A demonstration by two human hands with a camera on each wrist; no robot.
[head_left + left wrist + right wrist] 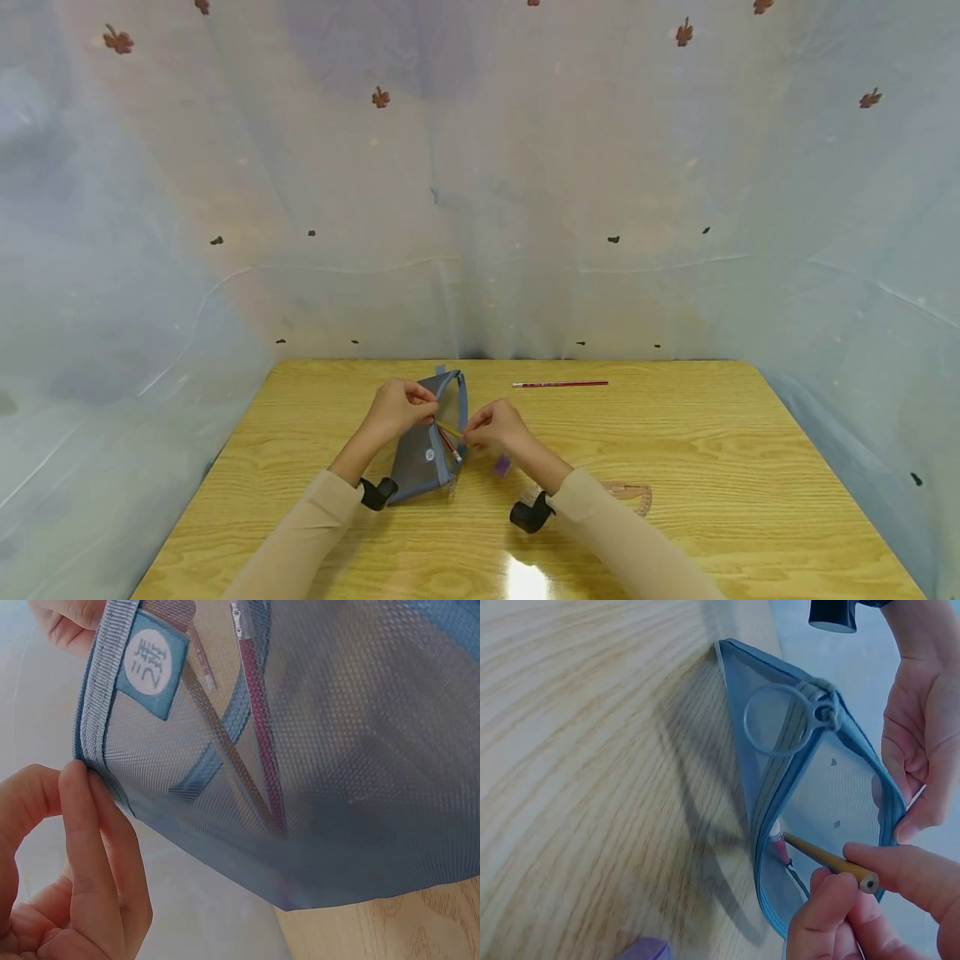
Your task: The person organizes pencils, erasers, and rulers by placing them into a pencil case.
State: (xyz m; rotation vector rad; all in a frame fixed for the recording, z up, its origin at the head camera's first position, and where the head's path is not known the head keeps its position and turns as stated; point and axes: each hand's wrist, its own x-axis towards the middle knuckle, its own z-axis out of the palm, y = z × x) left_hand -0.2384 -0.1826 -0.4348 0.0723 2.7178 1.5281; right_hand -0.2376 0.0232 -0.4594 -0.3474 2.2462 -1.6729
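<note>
A grey-blue mesh zip pouch (415,462) stands tilted on the table, its mouth spread apart toward the right. My left hand (401,408) pinches the edge of that mouth between thumb and fingers. A yellow pencil (829,862) is pinched by my right hand (493,425) at one end, while its other end reaches inside the pouch. Through the mesh in the left wrist view, a red pencil (256,705) with a metal eraser band lies in the pouch. A round label (148,661) is sewn by the zip. A clear ring (751,733) hangs from the zip's end.
Another red pencil (561,383) lies near the table's back edge. A small purple object (502,465) sits just below my right hand. Partly behind the right forearm is a clear brownish drawing template (643,498). A pale curtain (480,208) hangs behind the wooden table (720,467).
</note>
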